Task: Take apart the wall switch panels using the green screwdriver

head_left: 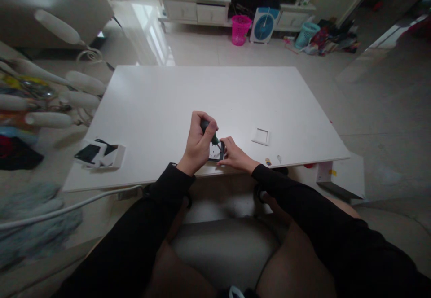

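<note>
My left hand (198, 143) is closed round the dark green handle of a screwdriver (209, 132), whose tip points down and to the right. The tip meets a small wall socket (215, 152) that lies near the front edge of the white table (188, 91). My right hand (235, 155) rests on the socket's right side, fingers curled against it and holding it down. Both arms wear black sleeves.
A white square cover plate (261, 136) lies to the right of the hands, with small screws or bits (273, 159) near the front edge. An opened white box (101, 154) sits at the table's left front. A pink basket (240, 29) and a fan (264, 25) stand on the floor beyond.
</note>
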Demonstrator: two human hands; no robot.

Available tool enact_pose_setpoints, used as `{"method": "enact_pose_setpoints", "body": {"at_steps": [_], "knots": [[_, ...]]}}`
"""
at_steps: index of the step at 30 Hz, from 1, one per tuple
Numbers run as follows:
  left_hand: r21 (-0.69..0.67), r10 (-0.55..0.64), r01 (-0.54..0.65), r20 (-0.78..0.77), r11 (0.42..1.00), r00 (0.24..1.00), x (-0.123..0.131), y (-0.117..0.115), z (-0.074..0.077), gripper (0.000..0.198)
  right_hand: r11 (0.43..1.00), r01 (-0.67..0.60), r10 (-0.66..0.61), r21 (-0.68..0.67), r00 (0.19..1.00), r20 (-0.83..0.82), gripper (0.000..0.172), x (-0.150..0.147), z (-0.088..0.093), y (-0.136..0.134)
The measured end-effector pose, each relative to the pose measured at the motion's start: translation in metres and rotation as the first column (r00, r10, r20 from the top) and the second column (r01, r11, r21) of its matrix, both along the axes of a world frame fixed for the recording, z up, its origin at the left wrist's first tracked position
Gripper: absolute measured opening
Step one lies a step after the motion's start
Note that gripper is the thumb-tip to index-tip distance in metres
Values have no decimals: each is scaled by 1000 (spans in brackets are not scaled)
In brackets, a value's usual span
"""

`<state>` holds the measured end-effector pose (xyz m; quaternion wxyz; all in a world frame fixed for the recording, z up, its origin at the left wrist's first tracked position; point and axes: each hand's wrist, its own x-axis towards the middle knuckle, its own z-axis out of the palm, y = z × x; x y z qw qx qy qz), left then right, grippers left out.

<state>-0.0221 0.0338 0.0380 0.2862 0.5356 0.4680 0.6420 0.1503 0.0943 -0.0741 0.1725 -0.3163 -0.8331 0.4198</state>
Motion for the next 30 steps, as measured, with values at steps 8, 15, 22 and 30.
{"method": "enact_pose_setpoints", "body": {"at_steps": [8,15,22,30], "knots": [[12,-4,4,-7,1000,1000,0,1,-1,31,1000,6,-6,-7,1000,10,89,-1,1,0],[-1,-17,17,14,1000,1000,0,2,-5,31,1000,5,-5,-14,1000,13,90,-1,0,0],[18,-29,29,18,999,999,0,2,-4,30,1000,2,-2,-15,1000,4,90,-2,-1,1],[44,-29,27,35,999,999,-1,4,-5,29,1000,0,0,-8,1000,-2,89,-1,-4,1]]}}
